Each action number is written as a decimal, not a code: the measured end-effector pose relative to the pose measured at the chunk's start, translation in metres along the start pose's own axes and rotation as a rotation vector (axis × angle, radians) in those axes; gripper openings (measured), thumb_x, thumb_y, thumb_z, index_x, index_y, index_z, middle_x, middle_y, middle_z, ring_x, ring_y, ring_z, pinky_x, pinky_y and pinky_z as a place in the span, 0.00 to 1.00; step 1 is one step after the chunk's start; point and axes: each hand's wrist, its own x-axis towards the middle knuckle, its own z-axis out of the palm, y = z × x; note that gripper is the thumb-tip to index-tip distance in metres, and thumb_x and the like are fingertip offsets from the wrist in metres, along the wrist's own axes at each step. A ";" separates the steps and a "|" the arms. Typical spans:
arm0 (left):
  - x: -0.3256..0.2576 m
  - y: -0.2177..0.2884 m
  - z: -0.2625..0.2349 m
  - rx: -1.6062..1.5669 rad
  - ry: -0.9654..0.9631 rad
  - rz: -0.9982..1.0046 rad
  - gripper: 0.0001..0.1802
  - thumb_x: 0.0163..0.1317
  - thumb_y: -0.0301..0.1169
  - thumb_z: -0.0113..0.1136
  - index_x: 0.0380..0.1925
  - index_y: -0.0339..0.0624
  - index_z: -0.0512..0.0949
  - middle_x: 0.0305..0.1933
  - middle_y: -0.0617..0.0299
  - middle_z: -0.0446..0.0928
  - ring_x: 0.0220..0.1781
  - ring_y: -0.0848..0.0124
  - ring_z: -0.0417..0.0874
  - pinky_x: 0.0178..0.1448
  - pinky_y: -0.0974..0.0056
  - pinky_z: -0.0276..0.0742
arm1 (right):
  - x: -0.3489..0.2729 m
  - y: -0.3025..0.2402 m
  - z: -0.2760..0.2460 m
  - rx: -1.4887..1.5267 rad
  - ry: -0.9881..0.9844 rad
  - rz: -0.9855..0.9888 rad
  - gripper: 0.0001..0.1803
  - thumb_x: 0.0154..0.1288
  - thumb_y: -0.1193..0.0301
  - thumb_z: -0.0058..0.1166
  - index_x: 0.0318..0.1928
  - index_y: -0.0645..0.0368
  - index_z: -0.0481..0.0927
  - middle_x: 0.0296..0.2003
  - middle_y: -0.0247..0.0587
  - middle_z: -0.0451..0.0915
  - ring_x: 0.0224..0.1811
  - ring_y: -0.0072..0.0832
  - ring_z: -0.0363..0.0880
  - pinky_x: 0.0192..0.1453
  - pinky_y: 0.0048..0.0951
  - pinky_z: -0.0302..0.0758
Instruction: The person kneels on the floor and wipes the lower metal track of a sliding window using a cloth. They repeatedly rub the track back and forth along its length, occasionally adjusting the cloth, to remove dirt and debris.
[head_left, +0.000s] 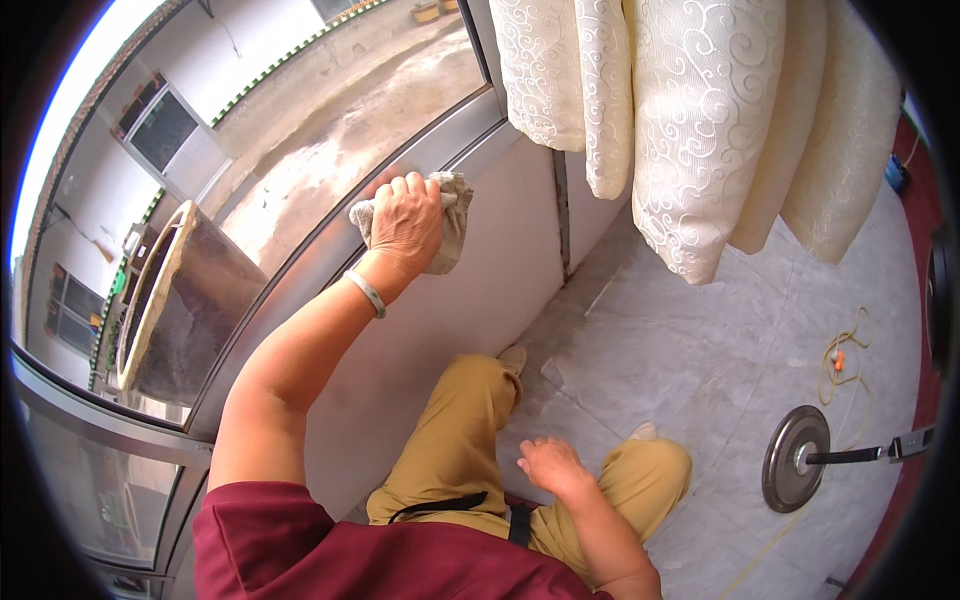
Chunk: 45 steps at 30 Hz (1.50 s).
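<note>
glass of the window (330,130) fills the upper left of the frame, with the grey window frame (440,150) slanting below it. cream curtains (700,130) hang at the upper right over a pale tiled floor (680,340). at upper centre the left hand (405,222) presses a crumpled grey cloth (455,225) against the frame; its fingers curl closed over the cloth, which bunches under the palm and pokes out past the fingertips to the right. lower centre, the right hand (550,465) rests on the knee, fingers loosely bent, holding nothing.
</note>
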 end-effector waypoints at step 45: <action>-0.003 0.011 0.003 -0.082 0.086 -0.191 0.06 0.59 0.35 0.54 0.34 0.49 0.78 0.36 0.62 0.74 0.43 0.66 0.75 0.47 0.60 0.66 | 0.029 0.085 0.052 -0.055 -0.380 0.338 0.22 0.73 0.54 0.47 0.58 0.53 0.77 0.54 0.53 0.80 0.58 0.51 0.77 0.61 0.47 0.74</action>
